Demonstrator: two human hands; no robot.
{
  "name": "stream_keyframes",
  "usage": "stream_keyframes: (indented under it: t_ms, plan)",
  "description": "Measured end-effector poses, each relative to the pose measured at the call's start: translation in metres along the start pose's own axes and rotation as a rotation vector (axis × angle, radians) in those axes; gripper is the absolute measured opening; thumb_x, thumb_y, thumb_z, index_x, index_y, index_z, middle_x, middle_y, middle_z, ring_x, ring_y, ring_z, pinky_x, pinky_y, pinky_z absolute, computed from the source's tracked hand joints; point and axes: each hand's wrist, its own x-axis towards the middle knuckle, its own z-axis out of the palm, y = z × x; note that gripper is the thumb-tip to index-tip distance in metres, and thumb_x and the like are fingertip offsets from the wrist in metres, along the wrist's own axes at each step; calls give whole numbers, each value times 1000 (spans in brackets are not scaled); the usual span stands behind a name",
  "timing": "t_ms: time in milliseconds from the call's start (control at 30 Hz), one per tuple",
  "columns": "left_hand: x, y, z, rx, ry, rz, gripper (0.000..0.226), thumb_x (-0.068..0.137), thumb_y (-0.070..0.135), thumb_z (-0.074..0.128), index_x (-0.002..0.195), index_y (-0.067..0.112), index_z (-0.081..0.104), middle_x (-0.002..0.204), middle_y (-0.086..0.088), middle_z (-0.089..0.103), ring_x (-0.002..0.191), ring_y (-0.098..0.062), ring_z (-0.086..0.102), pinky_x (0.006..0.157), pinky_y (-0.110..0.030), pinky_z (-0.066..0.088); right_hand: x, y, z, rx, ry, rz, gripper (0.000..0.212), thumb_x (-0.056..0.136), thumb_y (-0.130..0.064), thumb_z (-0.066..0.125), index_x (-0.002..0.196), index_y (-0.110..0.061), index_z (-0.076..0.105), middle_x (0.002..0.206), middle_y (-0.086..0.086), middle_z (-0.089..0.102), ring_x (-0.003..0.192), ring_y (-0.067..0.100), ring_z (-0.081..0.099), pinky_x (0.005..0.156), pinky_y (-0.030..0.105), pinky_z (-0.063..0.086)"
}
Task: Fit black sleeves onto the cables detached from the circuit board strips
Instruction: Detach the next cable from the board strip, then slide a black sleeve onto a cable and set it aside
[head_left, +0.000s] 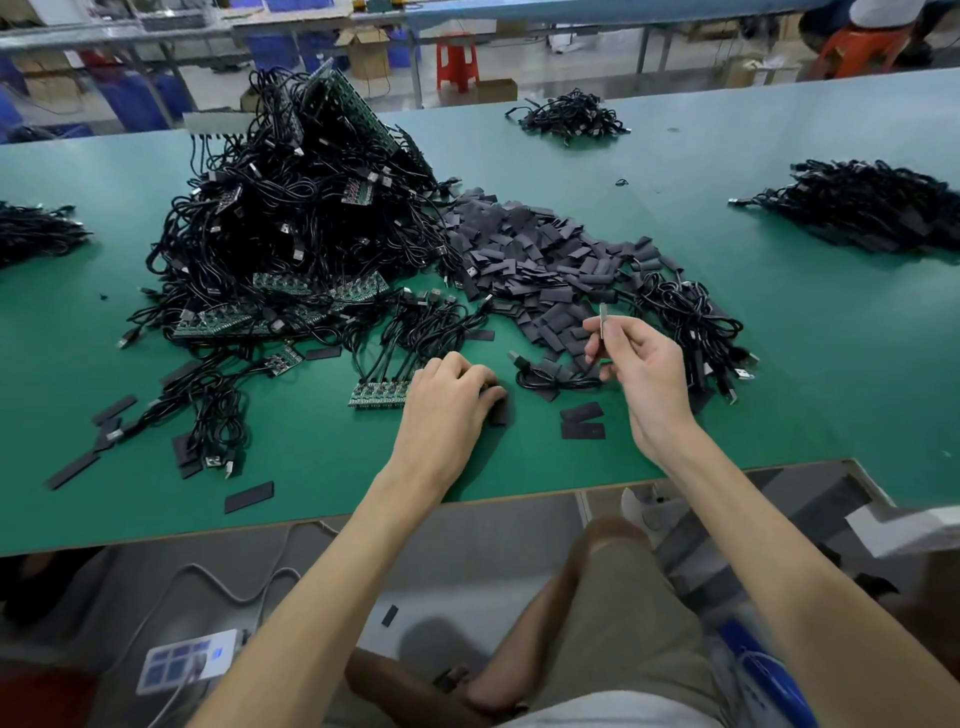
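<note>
My right hand (631, 364) is raised above the green table (779, 364) and pinches the metal plug end of a black cable (558, 376), whose coil lies on the mat below. My left hand (447, 400) rests on the table with fingers curled over a black sleeve (500, 410). It sits at the right end of a green circuit board strip (376, 394) with several cables still attached. A heap of flat black sleeves (540, 254) lies beyond my hands. A big tangle of cables and board strips (291, 223) rises at the left.
Sleeved cables lie in a bundle (696, 332) right of my right hand. More cable piles sit at the far right (872, 208), far back (571, 117) and left edge (36, 234). Loose sleeves (583, 422) lie near the table's front edge. My knees are under the table.
</note>
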Motion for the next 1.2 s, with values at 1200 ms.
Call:
stream_keyframes:
  t_ms: [1200]
  plan:
    - [4,-7,5,-416,15,100,16,105,7,50,108,8,65,101,-2,54,84,-3,49,78,-11,38,-6,7,7,-494,-550,-208,9,95,-33,72,99,-32,80,70,-9,74,78,4,57,68,16,43]
